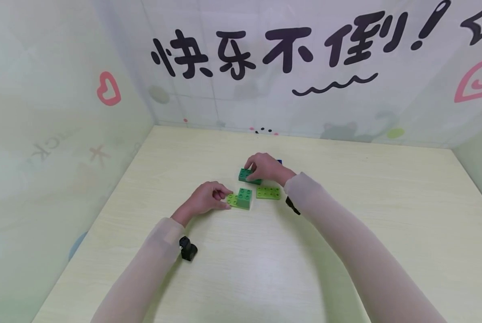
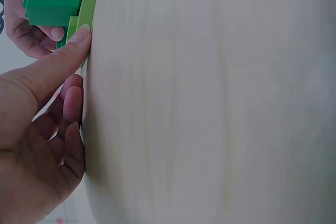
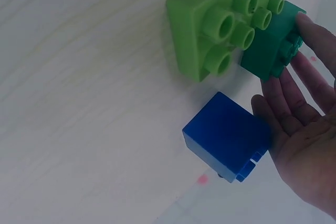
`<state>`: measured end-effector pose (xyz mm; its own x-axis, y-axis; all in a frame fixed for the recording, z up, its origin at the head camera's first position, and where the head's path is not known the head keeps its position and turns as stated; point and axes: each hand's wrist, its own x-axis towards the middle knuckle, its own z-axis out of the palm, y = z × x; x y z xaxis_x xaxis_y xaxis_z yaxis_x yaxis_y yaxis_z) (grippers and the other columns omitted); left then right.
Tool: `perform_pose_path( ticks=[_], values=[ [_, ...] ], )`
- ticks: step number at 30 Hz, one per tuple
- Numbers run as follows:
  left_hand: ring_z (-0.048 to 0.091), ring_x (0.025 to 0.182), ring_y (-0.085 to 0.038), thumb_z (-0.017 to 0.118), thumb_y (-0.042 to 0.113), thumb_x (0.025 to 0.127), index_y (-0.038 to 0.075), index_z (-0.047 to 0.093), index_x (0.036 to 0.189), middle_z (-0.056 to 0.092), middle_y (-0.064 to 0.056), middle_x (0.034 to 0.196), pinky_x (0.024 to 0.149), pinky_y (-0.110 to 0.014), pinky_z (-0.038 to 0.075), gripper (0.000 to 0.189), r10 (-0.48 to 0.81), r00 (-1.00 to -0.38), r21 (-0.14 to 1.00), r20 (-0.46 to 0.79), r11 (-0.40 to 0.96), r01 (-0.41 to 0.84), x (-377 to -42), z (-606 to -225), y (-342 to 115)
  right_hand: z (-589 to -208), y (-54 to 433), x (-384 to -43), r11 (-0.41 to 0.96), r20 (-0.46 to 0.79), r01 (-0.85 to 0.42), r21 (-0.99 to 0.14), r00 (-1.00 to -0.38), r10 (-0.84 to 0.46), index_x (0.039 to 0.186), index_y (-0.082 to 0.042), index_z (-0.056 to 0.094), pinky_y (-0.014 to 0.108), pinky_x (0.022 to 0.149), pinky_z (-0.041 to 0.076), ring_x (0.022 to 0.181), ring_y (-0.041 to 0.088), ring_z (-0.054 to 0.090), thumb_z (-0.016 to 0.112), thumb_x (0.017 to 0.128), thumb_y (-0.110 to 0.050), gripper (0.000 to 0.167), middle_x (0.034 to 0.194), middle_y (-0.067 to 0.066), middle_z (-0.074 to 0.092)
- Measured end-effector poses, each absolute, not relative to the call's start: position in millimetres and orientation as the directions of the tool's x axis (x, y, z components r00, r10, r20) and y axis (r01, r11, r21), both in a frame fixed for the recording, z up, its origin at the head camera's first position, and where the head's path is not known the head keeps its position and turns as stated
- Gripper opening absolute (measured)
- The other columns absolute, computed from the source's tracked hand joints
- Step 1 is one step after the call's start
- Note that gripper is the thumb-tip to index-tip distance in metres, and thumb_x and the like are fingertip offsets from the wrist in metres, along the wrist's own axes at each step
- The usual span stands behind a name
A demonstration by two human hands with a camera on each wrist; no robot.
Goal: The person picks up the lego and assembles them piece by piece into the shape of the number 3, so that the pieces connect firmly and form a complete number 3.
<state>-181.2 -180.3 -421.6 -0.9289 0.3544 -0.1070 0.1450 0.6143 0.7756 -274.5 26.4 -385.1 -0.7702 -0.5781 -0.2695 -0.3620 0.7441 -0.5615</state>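
Note:
My left hand point(image 1: 206, 198) pinches the left end of a flat lime-green toy brick point(image 1: 232, 200) between thumb and fingers. A green block point(image 1: 244, 198) sits on that brick's right end, studs up. Farther back, my right hand point(image 1: 266, 168) holds a dark green brick point(image 3: 265, 45) by its edges, thumb on one side and fingers on the other. Partly covered by this hand in the head view, the dark green brick lies low over the table. Beside it, a second lime-green brick point(image 1: 268, 193) with several studs rests on the table.
Behind the right hand stands a blue block point(image 3: 227, 136), mostly hidden in the head view. The pale wooden table point(image 1: 241, 269) meets a printed wall point(image 1: 232, 107) at the back and another wall point(image 1: 63, 134) on the left. Black wrist cameras hang at both sleeves.

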Motion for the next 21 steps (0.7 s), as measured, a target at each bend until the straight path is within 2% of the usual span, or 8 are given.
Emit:
perform_pose_path(
  ticks=[21],
  values=[
    [0.046, 0.075, -0.018, 0.078, 0.008, 0.072, 0.003, 0.068, 0.104, 0.056, -0.004, 0.084, 0.068, -0.029, 0.04, 0.034, 0.341, -0.931, 0.783, -0.13, 0.611, 0.114, -183.8, -424.4, -179.5, -383.2, 19.4, -269.9, 0.806, -0.32, -0.318, -0.5, -0.797, -0.513, 0.117, -0.009, 0.06, 0.034, 0.089, 0.041, 0.101, 0.02, 0.053, 0.074, 0.078, -0.018, 0.043, 0.113, 0.008, 0.057]
  ],
)
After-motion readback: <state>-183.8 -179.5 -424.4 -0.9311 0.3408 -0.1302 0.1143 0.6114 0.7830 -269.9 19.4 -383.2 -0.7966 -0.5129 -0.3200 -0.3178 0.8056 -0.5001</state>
